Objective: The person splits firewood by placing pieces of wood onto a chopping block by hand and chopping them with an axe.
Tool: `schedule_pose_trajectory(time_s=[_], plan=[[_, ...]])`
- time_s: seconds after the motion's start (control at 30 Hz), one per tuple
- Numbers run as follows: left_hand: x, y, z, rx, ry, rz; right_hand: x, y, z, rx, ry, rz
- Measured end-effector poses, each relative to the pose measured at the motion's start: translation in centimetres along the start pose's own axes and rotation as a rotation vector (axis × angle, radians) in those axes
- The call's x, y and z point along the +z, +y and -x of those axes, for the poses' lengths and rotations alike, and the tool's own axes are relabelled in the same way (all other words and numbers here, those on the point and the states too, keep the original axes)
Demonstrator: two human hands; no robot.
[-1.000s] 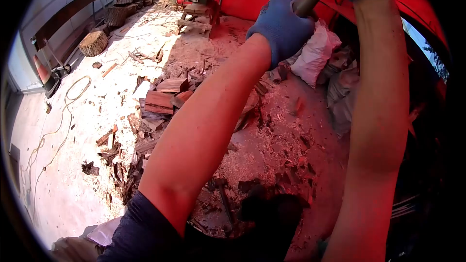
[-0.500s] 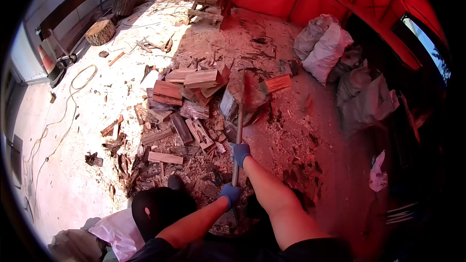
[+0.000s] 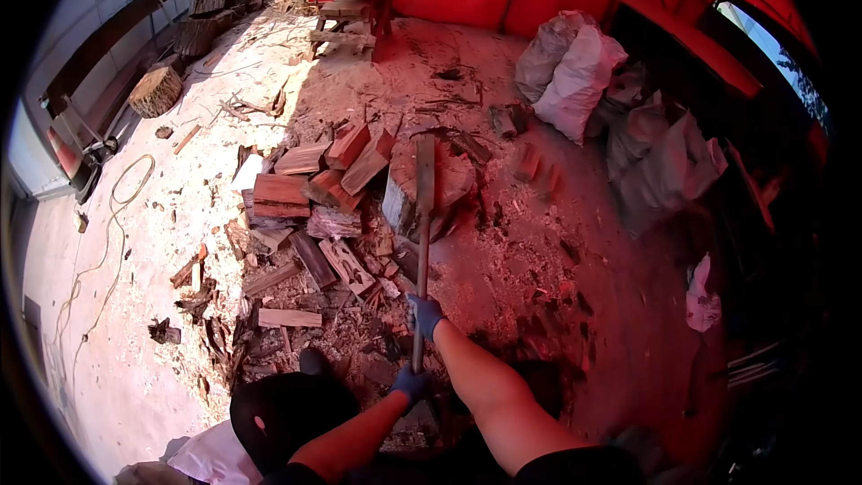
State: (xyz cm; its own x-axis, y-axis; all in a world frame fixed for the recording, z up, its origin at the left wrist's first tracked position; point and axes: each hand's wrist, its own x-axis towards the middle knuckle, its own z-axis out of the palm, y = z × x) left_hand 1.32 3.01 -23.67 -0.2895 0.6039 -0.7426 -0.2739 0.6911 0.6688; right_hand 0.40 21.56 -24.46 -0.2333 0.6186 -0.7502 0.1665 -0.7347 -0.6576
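The blue-gloved right hand [image 3: 426, 316] is clenching the long, straight, brownish handle [image 3: 423, 256] below the centre of the frame; the blue-gloved left hand [image 3: 413, 383] is grasping it lower down, where shadow is blurring the fingers and the handle's end; the narrow brown tool head [image 3: 426, 171] is lying over the round, bark-sided wooden block [image 3: 456, 178] near the centre, and whether its edge is biting into the wood is impossible to tell; reddish split logs [image 3: 281, 195] are overlapping in a heap left of the block; bulging pale sacks [image 3: 579, 81] are standing at upper right, their greyer neighbours fading into darkness.
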Motion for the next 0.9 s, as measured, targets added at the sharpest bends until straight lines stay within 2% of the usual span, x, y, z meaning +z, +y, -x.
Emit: schedule_pose_trajectory(time_s=[0.07,0.13,0.2,0.27,0.33,0.43,0.5,0.57,0.6,0.67,0.8,0.83,0.87,0.9], plan=[[-0.4,2.9,1.1,0.008,-0.154,0.013,-1.1,-1.7,0.0,0.142,-0.225,-0.175],[0.2,5.1,3.7,0.068,-0.137,-0.009,-1.3,-3.6,1.8,0.153,-0.201,-0.197],[1.0,5.7,5.0,0.303,-0.008,0.035,-1.2,-5.5,3.1,0.068,-0.231,-0.127],[1.0,8.6,7.9,0.273,-0.084,0.115,-1.9,-7.2,4.1,0.1,-0.322,-0.177],[0.4,10.9,11.8,0.233,-0.175,0.239,-1.7,-8.3,6.8,-0.023,-0.39,-0.129],[-0.6,11.5,16.8,0.241,-0.237,0.302,-2.3,-9.3,11.4,0.136,-0.412,-0.307],[-1.0,13.1,21.0,0.288,-0.28,0.16,-3.1,-9.1,14.0,0.103,-0.463,-0.349],[-0.7,13.4,23.5,0.296,-0.296,0.148,-4.3,-8.8,17.0,0.119,-0.486,-0.431],[-0.3,13.7,24.4,0.307,-0.329,0.139,-4.8,-8.5,17.7,-0.006,-0.472,-0.382],[0.6,13.8,26.1,0.349,-0.322,0.105,-6.6,-8.4,18.6,0.114,-0.51,-0.531],[1.6,16.7,28.7,0.47,-0.344,-0.034,-9.3,-8.9,17.7,0.039,-0.474,-0.648],[1.6,18.1,29.7,0.508,-0.335,-0.054,-10.3,-9.4,17.4,-0.059,-0.489,-0.523],[1.7,19.4,30.5,0.544,-0.327,-0.072,-11.8,-10.6,17.0,-0.056,-0.541,-0.58],[1.6,20.5,30.8,0.709,-0.351,-0.185,-13.6,-12.1,16.9,-0.065,-0.525,-0.6]])
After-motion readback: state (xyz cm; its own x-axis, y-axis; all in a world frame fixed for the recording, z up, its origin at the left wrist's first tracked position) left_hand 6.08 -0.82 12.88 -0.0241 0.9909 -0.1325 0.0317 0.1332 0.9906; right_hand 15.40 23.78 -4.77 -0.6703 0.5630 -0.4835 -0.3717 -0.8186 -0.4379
